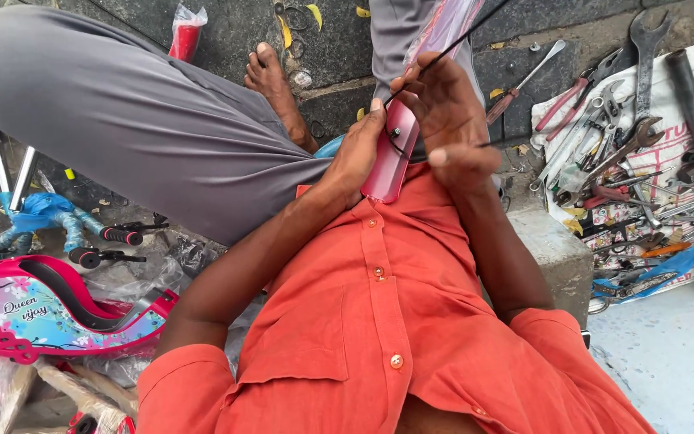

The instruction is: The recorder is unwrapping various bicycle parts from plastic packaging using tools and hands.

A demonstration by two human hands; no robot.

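Item: red mudguard (pixel 390 157), a narrow curved strip with a glossy finish, held upright just above the chest of the person's orange shirt (pixel 379 321). A thin black wire (pixel 443 52) runs from its upper end up and away to the right; a small dark loop of it lies against the red face.

Left hand (pixel 357 153): clasped round the mudguard's left edge, thumb tip at the top.

Right hand (pixel 450 120): fingers curled, pinching the black wire close by the mudguard's upper end.

Surroundings: a grey-trousered leg (pixel 122 120) with bare foot (pixel 271 76) crosses the stone pavement behind. To the right, spanners and pliers (pixel 620 145) lie spread on a printed sack. To the left, a pink flowered bicycle panel (pixel 50 309), black-and-red handlebar grips (pixel 110 245), and parts wrapped in blue plastic (pixel 42 213).
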